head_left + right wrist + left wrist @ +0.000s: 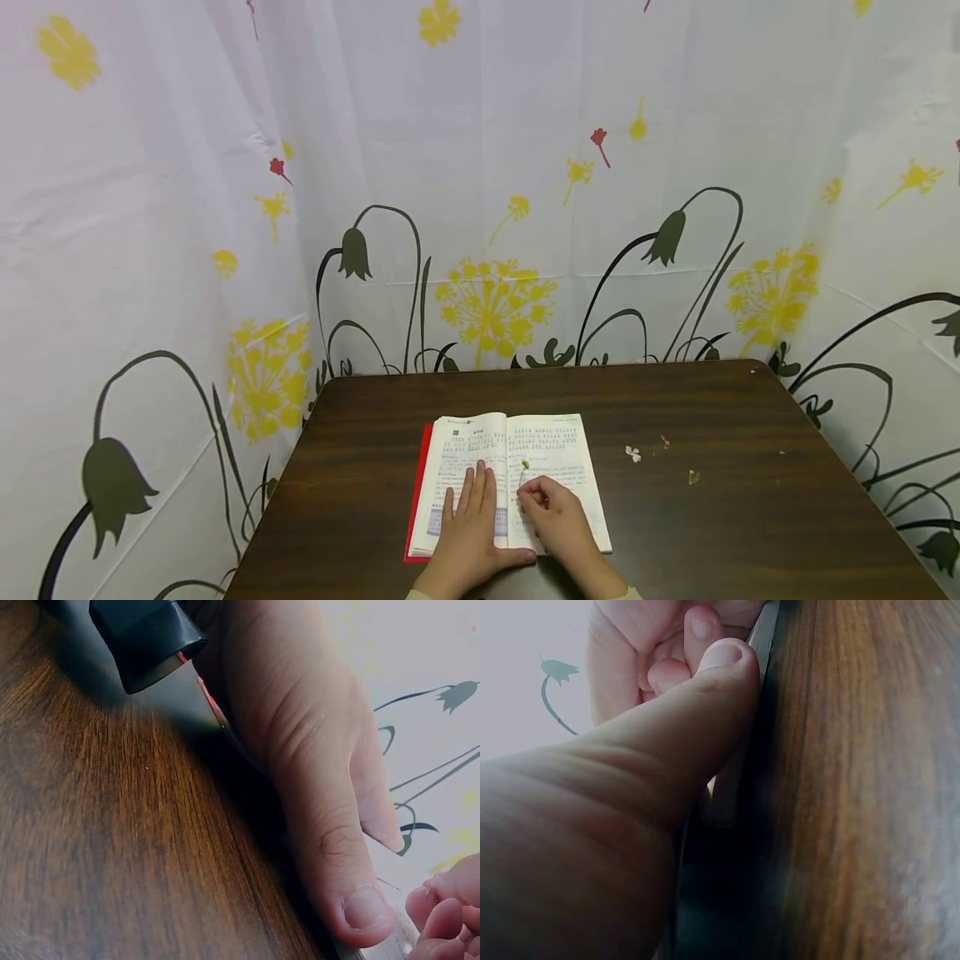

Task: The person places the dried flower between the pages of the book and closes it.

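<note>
An open book (555, 433) with printed pages and a red cover (417, 492) lies near the table's front edge. My left hand (467, 529) rests flat on its left page, fingers straight, thumb stretched towards the right page. Over the right page, my right hand (561, 518) pinches the thin stem of a small dried flower (524, 465) with a yellow-green head. The left wrist view shows the left thumb (727, 682) close up, with curled right-hand fingers beyond it. In the right wrist view, the left hand (307, 750) lies along the book's edge; the flower is hidden there.
Right of the book, a pale pressed flower (633, 453), a faint reddish one (664, 442) and a yellowish one (693, 477) lie on the dark wooden table (750, 533). A flower-patterned curtain (480, 167) hangs behind. A black device (150, 645) sits at the left wrist.
</note>
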`<state>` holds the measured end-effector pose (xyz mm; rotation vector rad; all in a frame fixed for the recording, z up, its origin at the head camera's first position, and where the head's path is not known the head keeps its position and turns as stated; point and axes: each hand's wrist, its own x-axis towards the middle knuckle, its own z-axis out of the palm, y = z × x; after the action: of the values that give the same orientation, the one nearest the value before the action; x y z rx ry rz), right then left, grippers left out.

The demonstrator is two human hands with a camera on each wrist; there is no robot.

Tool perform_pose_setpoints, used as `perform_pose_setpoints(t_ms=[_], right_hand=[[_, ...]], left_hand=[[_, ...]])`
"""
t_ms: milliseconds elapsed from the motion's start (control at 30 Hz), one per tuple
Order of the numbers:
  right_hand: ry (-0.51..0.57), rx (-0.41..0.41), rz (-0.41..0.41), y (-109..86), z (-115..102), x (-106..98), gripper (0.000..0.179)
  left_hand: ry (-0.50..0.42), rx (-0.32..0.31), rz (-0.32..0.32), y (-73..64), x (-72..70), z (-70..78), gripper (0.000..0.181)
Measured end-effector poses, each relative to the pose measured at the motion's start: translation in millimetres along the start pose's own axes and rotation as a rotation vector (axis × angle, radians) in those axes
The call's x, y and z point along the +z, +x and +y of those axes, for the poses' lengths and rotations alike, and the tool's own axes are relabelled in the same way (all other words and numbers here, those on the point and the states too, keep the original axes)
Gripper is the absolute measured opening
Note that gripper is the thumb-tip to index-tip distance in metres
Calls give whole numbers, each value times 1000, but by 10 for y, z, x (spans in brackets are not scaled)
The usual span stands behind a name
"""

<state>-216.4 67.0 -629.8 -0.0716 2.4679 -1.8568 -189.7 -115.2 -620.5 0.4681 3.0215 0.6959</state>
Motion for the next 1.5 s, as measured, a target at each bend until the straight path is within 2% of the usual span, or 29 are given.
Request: perform_pose_setpoints(t_ms=[167,333,733,1033,1267,1367,1500], right_hand=[[-20,-39,-32,9,34,-21,16],[-42,-70,-41,-3,34,-34,12],[-189,-125,-64,-50,-12,-57,11],[-178,-169,-55,-48,10,-79,12],[-306,-247,-119,-75,2,-174,23],[-394,-257,-148,-129,-14,-251,28],[-518,-243,-165,-225,-75,-453,32]], left_hand=[[-5,-3,-3,-2,3,2,149],[-13,-4,0,1,5,-3,149],[7,2,12,15,63,-34,150],[3,16,21,7,53,-22,148],[18,26,24,18,30,-48,147],[2,13,4,11,28,-46,148],[-23,-13,-26,9,25,-48,149]])
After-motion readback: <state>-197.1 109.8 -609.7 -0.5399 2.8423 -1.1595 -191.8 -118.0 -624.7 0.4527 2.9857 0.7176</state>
